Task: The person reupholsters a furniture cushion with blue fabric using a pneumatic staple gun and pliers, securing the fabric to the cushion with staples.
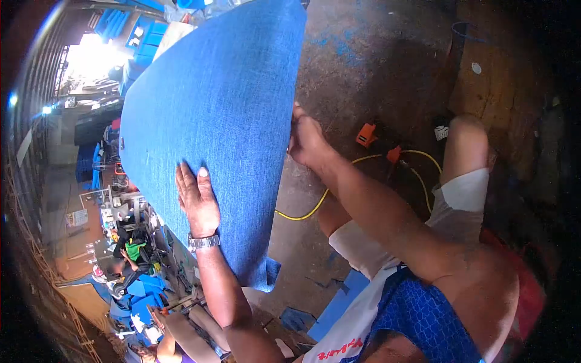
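Note:
A large curved panel covered in blue woven fabric [230, 109] fills the middle of the head view, tilted up in front of me. My left hand [196, 196], with a metal watch on its wrist, lies flat on the fabric, fingers stretched out. At the panel's right edge, my right hand [307, 139] has its fingers curled round the rim; the fingertips are hidden behind it. A loose flap of fabric [272, 272] hangs at the panel's lower corner.
On the dark floor [387, 66] lies an orange tool [366, 135] near a yellow hose [315, 209]. Blue fabric pieces [336, 308] lie by my legs. Another person [130, 260] sits amid clutter at the left; part of someone else [166, 351] shows at the bottom.

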A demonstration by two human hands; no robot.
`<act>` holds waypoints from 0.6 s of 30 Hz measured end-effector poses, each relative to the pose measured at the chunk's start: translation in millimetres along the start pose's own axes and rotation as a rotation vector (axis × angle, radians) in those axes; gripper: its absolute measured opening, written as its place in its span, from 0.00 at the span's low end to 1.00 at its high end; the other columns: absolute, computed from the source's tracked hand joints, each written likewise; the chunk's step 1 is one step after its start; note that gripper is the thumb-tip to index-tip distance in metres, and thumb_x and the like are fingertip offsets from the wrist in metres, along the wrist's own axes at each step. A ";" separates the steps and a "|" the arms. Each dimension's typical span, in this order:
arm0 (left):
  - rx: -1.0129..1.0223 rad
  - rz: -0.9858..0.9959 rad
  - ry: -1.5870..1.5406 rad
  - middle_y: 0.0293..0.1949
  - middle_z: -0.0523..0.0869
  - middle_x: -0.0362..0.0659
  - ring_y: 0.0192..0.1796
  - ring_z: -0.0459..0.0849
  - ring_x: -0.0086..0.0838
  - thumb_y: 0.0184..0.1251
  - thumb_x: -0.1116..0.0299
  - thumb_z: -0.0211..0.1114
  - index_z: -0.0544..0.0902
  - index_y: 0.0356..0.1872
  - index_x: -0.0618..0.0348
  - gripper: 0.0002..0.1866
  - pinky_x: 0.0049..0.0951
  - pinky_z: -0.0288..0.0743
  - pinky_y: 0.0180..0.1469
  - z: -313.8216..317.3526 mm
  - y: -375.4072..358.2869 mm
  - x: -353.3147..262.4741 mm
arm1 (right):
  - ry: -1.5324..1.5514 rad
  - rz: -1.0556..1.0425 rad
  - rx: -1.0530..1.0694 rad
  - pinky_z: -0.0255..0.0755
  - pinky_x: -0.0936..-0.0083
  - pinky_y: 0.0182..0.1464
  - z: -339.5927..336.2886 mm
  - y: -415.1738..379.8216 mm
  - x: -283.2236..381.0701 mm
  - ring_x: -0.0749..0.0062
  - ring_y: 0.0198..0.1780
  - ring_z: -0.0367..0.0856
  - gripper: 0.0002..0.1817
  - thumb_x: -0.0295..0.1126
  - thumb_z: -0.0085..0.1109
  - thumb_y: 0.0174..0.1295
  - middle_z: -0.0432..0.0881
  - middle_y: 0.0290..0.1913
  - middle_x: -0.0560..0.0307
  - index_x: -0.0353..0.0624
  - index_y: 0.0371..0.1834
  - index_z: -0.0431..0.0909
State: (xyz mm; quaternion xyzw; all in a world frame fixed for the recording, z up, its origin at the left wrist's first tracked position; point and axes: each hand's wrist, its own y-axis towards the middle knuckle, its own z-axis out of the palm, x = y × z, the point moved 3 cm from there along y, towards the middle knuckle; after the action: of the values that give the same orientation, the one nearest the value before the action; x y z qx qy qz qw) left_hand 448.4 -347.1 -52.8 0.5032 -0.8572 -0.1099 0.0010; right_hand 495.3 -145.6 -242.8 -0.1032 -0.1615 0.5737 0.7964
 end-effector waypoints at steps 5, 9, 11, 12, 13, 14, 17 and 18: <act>-0.002 0.095 0.021 0.78 0.58 0.58 0.81 0.53 0.50 0.79 0.41 0.45 0.58 0.77 0.63 0.39 0.49 0.44 0.79 -3.1 -5.3 -1.1 | -0.018 -0.033 -0.133 0.78 0.59 0.58 21.4 -10.8 3.0 0.59 0.57 0.81 0.31 0.56 0.41 0.78 0.81 0.58 0.47 0.38 0.64 0.73; 0.017 0.197 -0.033 0.77 0.59 0.61 0.80 0.55 0.51 0.80 0.46 0.49 0.59 0.76 0.65 0.37 0.46 0.47 0.79 -7.7 -1.7 -5.5 | -0.087 -0.136 -0.138 0.77 0.57 0.58 -0.6 23.8 -16.1 0.59 0.58 0.80 0.34 0.56 0.43 0.77 0.80 0.59 0.44 0.33 0.66 0.70; 0.070 0.278 -0.118 0.77 0.59 0.60 0.80 0.54 0.51 0.80 0.47 0.48 0.59 0.76 0.65 0.36 0.44 0.45 0.80 -5.6 23.5 1.4 | -0.175 -0.141 -0.176 0.77 0.56 0.59 -10.4 34.0 -20.3 0.59 0.58 0.80 0.34 0.56 0.44 0.77 0.80 0.60 0.45 0.35 0.67 0.70; 0.091 0.312 -0.166 0.77 0.58 0.60 0.81 0.53 0.50 0.80 0.47 0.48 0.60 0.76 0.65 0.36 0.44 0.45 0.80 -4.0 39.4 5.9 | -0.176 -0.153 -0.186 0.76 0.60 0.56 -14.4 35.9 -20.9 0.61 0.54 0.80 0.31 0.54 0.42 0.78 0.81 0.56 0.46 0.33 0.64 0.72; 0.111 0.271 -0.206 0.78 0.58 0.59 0.81 0.52 0.48 0.79 0.47 0.49 0.59 0.76 0.66 0.36 0.41 0.43 0.81 -0.5 63.6 8.2 | -0.179 -0.163 -0.193 0.75 0.63 0.53 -12.3 32.7 -19.9 0.63 0.50 0.80 0.29 0.51 0.41 0.79 0.82 0.52 0.48 0.32 0.60 0.75; 0.087 0.266 -0.165 0.78 0.57 0.59 0.81 0.52 0.47 0.79 0.46 0.48 0.59 0.76 0.66 0.37 0.40 0.43 0.81 8.7 96.2 24.2 | -0.180 -0.174 -0.196 0.75 0.67 0.50 -11.0 32.3 -22.3 0.65 0.47 0.80 0.28 0.49 0.40 0.80 0.82 0.49 0.49 0.31 0.57 0.77; 0.086 0.180 -0.153 0.78 0.58 0.57 0.81 0.52 0.44 0.78 0.41 0.45 0.59 0.77 0.65 0.40 0.38 0.43 0.81 33.8 191.3 46.2 | -0.167 -0.198 -0.142 0.76 0.66 0.52 -11.3 31.7 -29.5 0.65 0.47 0.82 0.27 0.49 0.44 0.78 0.84 0.49 0.49 0.34 0.58 0.77; 0.093 0.144 -0.134 0.78 0.58 0.57 0.81 0.52 0.44 0.78 0.40 0.44 0.59 0.77 0.65 0.40 0.38 0.43 0.81 37.7 212.7 35.1 | -0.160 -0.212 -0.129 0.76 0.65 0.53 -12.7 32.2 -29.3 0.64 0.47 0.82 0.27 0.49 0.45 0.77 0.84 0.49 0.49 0.35 0.58 0.77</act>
State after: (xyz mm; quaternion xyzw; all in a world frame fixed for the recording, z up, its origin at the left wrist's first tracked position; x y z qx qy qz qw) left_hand 243.4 -270.4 -53.1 0.4311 -0.8935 -0.1033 -0.0719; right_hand 463.3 -162.8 -269.8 -0.0905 -0.2710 0.4811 0.8288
